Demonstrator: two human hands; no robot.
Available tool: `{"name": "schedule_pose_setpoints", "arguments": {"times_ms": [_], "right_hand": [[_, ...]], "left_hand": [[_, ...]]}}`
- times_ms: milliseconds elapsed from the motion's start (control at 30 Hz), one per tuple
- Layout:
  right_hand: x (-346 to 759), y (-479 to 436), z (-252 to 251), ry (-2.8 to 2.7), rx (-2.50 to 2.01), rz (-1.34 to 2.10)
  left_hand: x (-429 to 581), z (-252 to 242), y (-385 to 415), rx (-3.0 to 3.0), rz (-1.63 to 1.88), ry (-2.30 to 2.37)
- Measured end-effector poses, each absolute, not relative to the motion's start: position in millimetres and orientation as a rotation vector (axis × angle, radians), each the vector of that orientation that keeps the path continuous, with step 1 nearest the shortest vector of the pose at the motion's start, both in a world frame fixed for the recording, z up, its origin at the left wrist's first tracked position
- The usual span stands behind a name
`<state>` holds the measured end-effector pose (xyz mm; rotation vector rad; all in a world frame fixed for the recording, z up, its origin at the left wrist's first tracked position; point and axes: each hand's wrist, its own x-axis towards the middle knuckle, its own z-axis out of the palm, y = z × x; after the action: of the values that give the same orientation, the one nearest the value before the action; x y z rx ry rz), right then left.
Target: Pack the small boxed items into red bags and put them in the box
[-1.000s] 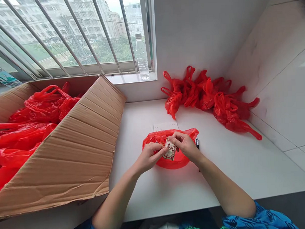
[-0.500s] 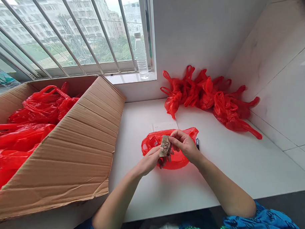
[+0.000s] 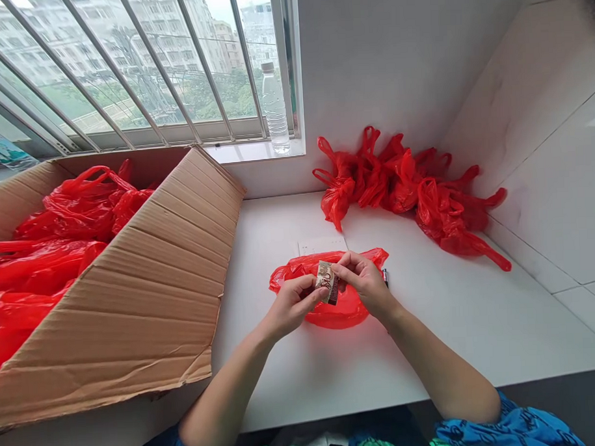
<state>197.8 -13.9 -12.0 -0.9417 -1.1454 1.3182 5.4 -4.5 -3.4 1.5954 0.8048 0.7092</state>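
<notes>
A small printed packet [image 3: 327, 282], beige and dark brown with lettering, is held between my two hands. My left hand [image 3: 295, 302] pinches its left side between thumb and fingers. At its upper right side, my right hand [image 3: 362, 282] grips it with thumb and forefinger. Beneath both hands a red plastic bag [image 3: 337, 316] lies spread on the white table [image 3: 303, 385]. What may be inside that bag is hard to make out behind my hands.
A cardboard box [image 3: 148, 287] full of red plastic bags [image 3: 82, 204] stands at the left. More bunched red bags [image 3: 403, 187] lie along the back wall. A white paper [image 3: 322, 246] and a pen [image 3: 386, 278] are by the spread bag. A clear bottle [image 3: 275, 110] stands on the windowsill.
The packet has tilted and shifted slightly right. My left hand has turned so that its thumb now presses on the packet's front. My right hand has barely moved.
</notes>
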Motion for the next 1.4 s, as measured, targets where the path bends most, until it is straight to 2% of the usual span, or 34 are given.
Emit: {"name": "schedule_pose_setpoints", "arguments": {"times_ms": [400,1200,1400], "right_hand": [[205.0,-13.9,-11.0,-1.340,-0.952,1.418],[201.9,-19.5,-3.4,-1.448,-0.903,1.386],[201.2,-18.0,-8.8,-1.434,-0.945,1.271]], "left_hand": [[3.2,-3.3,1.3,1.453,1.015,1.009],[6.1,-0.7,-1.6,1.431,1.056,0.980],[2.1,1.9,-2.7,1.464,1.012,0.946]]}}
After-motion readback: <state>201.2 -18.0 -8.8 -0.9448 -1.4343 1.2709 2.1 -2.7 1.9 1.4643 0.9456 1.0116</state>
